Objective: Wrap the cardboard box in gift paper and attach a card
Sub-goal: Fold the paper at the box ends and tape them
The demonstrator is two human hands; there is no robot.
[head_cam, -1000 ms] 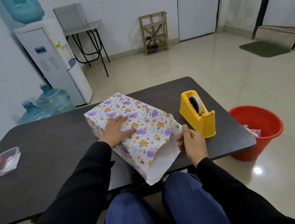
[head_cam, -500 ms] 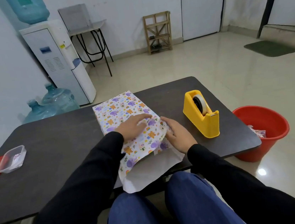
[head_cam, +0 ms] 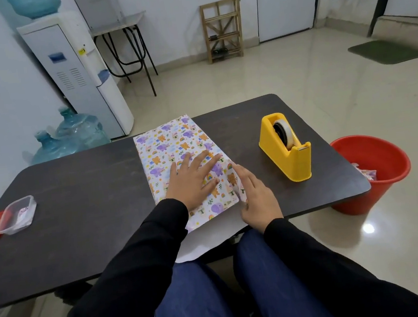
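The cardboard box in animal-print paper (head_cam: 172, 147) is pressed by the left hand (head_cam: 194, 178) and right hand (head_cam: 256, 197), both grips released and flat. The near end is judged unfolded, and no card is seen.

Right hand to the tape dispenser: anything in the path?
Nothing visible. Only bare dark table lies between the right hand, which presses the right side of the gift-wrapped box, and the yellow tape dispenser, which stands apart to its right.

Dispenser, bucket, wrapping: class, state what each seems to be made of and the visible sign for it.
Dispenser: probably moulded plastic; smooth, uniform yellow with a soft sheen.
Bucket: probably plastic; glossy red with a thin, even rim.
Wrapping: paper; printed face, plain white underside, holds a crease at the fold.
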